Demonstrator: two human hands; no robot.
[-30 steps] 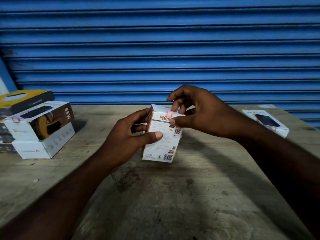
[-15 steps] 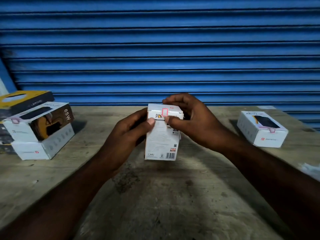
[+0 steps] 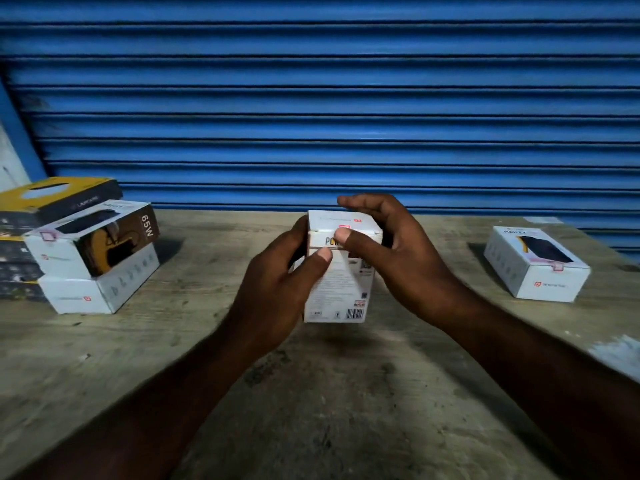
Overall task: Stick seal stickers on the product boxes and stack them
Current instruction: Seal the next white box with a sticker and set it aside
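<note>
Both bare forearms rise from seven and five o'clock over the rough, stained wooden table (image 3: 346, 410) and meet at its centre. The left hand (image 3: 277, 271) wraps the left side of the product box (image 3: 341, 292), fingers curled behind it and thumb laid across the front face. The right hand (image 3: 391, 258) clamps the box from the right, fingers arched over the top and back. Its thumb tip presses the front top edge, on the lower part of the red seal sticker (image 3: 344, 226) that folds over that edge. The box is a small upright white cardboard carton with orange lettering, fine print and a barcode near its base. Its top is tipped toward the camera, and whether its base touches the wood I cannot tell.

Half a second ago the sticker stood uncovered between the two thumbs. Now the right thumb lies on it, the left thumb has slid inward on the front face, and more of the top flap shows.

At ten o'clock sit two stacked white boxes (image 3: 97, 271), the upper with a pink seal at its corner, beside yellow-and-black boxes (image 3: 59, 195). At two o'clock a single white sealed box (image 3: 536, 268) lies flat. A white scrap (image 3: 620, 351) sits at three o'clock. At twelve, a ribbed blue metal shutter (image 3: 311, 116) fills the background.
</note>
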